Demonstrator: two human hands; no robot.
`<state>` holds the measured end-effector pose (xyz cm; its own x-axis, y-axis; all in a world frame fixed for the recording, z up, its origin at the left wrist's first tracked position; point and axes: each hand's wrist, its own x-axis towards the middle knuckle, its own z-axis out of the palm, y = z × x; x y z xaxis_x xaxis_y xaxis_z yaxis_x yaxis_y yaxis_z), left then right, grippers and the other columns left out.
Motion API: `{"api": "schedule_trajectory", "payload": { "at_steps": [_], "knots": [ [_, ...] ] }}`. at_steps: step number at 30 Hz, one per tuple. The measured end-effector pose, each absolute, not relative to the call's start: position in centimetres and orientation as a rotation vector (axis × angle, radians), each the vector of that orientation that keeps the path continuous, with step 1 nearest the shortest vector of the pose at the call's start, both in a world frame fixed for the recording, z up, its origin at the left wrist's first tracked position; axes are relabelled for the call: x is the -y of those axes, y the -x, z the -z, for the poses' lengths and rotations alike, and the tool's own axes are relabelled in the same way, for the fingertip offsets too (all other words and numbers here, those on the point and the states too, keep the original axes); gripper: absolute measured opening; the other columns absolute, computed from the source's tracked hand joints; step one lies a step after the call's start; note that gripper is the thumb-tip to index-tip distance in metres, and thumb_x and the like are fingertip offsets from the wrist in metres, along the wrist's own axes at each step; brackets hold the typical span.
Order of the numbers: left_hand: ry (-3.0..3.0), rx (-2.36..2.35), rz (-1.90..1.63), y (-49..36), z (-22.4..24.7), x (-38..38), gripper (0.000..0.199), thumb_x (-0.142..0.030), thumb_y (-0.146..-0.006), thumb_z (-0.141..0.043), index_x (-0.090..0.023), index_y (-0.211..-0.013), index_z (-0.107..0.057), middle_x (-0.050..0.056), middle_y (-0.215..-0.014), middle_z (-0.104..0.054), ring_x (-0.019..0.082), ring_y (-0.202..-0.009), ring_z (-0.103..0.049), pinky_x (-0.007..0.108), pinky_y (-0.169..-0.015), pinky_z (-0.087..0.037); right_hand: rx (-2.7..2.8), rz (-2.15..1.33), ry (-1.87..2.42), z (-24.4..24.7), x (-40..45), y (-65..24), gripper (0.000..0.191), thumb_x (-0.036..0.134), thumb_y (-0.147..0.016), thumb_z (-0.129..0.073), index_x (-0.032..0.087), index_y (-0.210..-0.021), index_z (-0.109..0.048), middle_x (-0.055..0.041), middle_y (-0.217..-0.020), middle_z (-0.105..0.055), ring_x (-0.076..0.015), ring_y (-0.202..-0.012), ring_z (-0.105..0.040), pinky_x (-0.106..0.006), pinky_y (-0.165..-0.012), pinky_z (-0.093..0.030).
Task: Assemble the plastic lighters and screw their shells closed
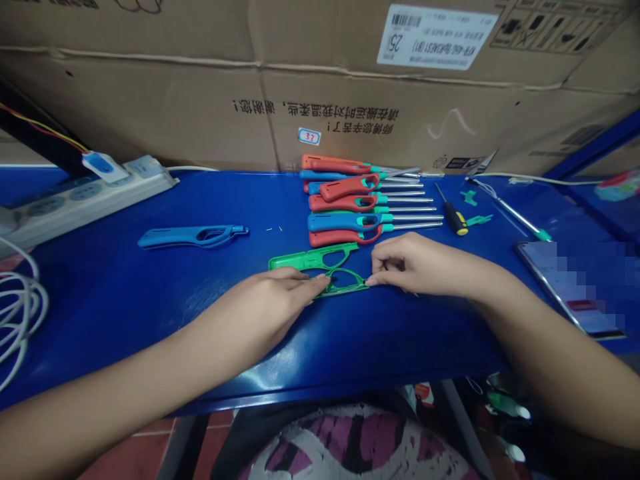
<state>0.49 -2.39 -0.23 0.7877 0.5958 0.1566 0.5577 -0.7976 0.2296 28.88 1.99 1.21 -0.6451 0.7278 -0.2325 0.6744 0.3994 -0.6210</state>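
Two halves of a green gas-lighter casing lie in front of me. My left hand (pixel 273 300) is closed over the handle of the nearer green casing half (pixel 350 288), pressing it to the table. At the narrow front end of that half, my right hand (pixel 410 263) pinches with thumb and forefinger; whether a small part is also between the fingertips is hidden. Just behind it rests the other green casing half (pixel 290 261), untouched. Further back is a pile of long-nosed lighters, among them a red lighter (pixel 345 237) and a blue lighter (pixel 330 221).
A blue casing (pixel 185 237) lies left, near two tiny metal pins (pixel 275 229). Right are a screwdriver (pixel 454 215), green plastic bits (pixel 479 220), a metal lighter tube (pixel 515 215) and a phone (pixel 565 287). A power strip (pixel 85 193) and coiled cable (pixel 23 307) occupy the left edge; a cardboard box (pixel 200 113) stands behind.
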Motion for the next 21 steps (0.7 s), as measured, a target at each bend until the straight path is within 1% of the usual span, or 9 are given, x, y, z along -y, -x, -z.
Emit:
{"api": "schedule_trajectory", "payload": {
  "at_steps": [2,3,6,9,11,15,18,20,21],
  "knots": [
    [-2.82,-0.943,-0.279,-0.5,0.1,2.5,0.041,-0.014,-0.098,-0.047,-0.012,-0.137,-0.061,0.015,-0.113,-0.074,0.027,-0.1,-0.073,0.039,-0.079,-0.064,2.495,-1.189,1.367,-1.1,-2.0,-28.8,0.029,0.039,-0.09,-0.068,0.018,-0.074,-0.058,0.0058,-0.054,-0.053,-0.0087,-0.048,-0.048,-0.022,-0.053,-0.036],
    [-2.824,-0.957,-0.258,-0.5,0.1,2.5,0.041,-0.014,-0.098,-0.047,-0.012,-0.138,-0.06,0.016,-0.112,-0.074,0.028,-0.1,-0.073,0.039,-0.079,-0.064,2.491,-1.178,1.367,-1.1,-2.0,-28.7,0.026,0.038,-0.089,-0.069,0.018,-0.077,-0.059,0.0054,-0.057,-0.054,-0.009,-0.05,-0.049,-0.022,-0.053,-0.036],
    [-2.791,-0.988,-0.257,-0.5,-0.1,2.6,0.04,-0.013,-0.098,-0.049,-0.013,-0.135,-0.062,0.015,-0.109,-0.075,0.027,-0.097,-0.073,0.039,-0.079,-0.063,2.584,-0.983,1.159,-1.3,-1.7,-28.5,0.011,0.026,-0.09,-0.067,0.017,-0.094,-0.062,0.0001,-0.081,-0.062,-0.0093,-0.06,-0.049,-0.022,-0.058,-0.039],
    [-2.702,-0.993,-0.326,-0.5,-0.1,2.5,0.037,-0.014,-0.097,-0.051,-0.016,-0.132,-0.064,0.011,-0.107,-0.075,0.025,-0.095,-0.073,0.038,-0.082,-0.062,2.668,-0.886,0.922,-1.4,-1.0,-28.0,0.018,0.015,-0.092,-0.059,0.019,-0.109,-0.062,-0.0046,-0.106,-0.062,-0.0094,-0.069,-0.051,-0.023,-0.065,-0.042],
    [-2.671,-0.987,-0.364,-0.5,0.0,2.5,0.037,-0.015,-0.098,-0.051,-0.017,-0.133,-0.063,0.01,-0.109,-0.075,0.025,-0.097,-0.073,0.038,-0.084,-0.061,2.697,-0.844,0.87,-1.1,-0.6,-27.6,0.02,0.017,-0.093,-0.058,0.021,-0.113,-0.062,-0.0054,-0.114,-0.06,-0.0105,-0.075,-0.054,-0.024,-0.068,-0.043],
    [-2.669,-0.952,-0.383,-0.6,0.1,2.5,0.037,-0.013,-0.097,-0.051,-0.019,-0.132,-0.063,0.008,-0.119,-0.073,0.024,-0.108,-0.069,0.041,-0.095,-0.058,2.733,-0.717,0.892,0.0,-0.2,-26.9,0.014,0.025,-0.097,-0.059,0.022,-0.11,-0.063,-0.0053,-0.114,-0.059,-0.0145,-0.088,-0.06,-0.026,-0.073,-0.045],
    [-2.682,-0.928,-0.391,-0.7,0.2,2.6,0.036,-0.013,-0.097,-0.051,-0.02,-0.131,-0.064,0.007,-0.126,-0.071,0.025,-0.115,-0.066,0.044,-0.101,-0.054,2.69,-0.737,0.864,0.6,-0.3,-26.6,0.009,0.022,-0.099,-0.055,0.021,-0.103,-0.063,-0.0053,-0.109,-0.06,-0.0158,-0.092,-0.06,-0.028,-0.078,-0.046],
    [-2.692,-0.925,-0.383,-0.7,0.3,2.6,0.035,-0.013,-0.097,-0.051,-0.02,-0.129,-0.065,0.008,-0.126,-0.071,0.025,-0.116,-0.065,0.044,-0.102,-0.054,2.622,-0.813,0.826,0.7,-0.5,-26.5,0.007,0.02,-0.098,-0.055,0.02,-0.1,-0.062,-0.005,-0.104,-0.061,-0.015,-0.089,-0.059,-0.028,-0.077,-0.046],
    [-2.697,-0.925,-0.373,-0.7,0.4,2.5,0.035,-0.013,-0.096,-0.051,-0.02,-0.128,-0.065,0.008,-0.126,-0.07,0.026,-0.117,-0.065,0.045,-0.102,-0.054,2.586,-0.856,0.82,0.6,-0.6,-26.6,0.005,0.02,-0.098,-0.056,0.02,-0.098,-0.061,-0.0041,-0.099,-0.061,-0.0137,-0.083,-0.057,-0.026,-0.074,-0.045]
  ]
}}
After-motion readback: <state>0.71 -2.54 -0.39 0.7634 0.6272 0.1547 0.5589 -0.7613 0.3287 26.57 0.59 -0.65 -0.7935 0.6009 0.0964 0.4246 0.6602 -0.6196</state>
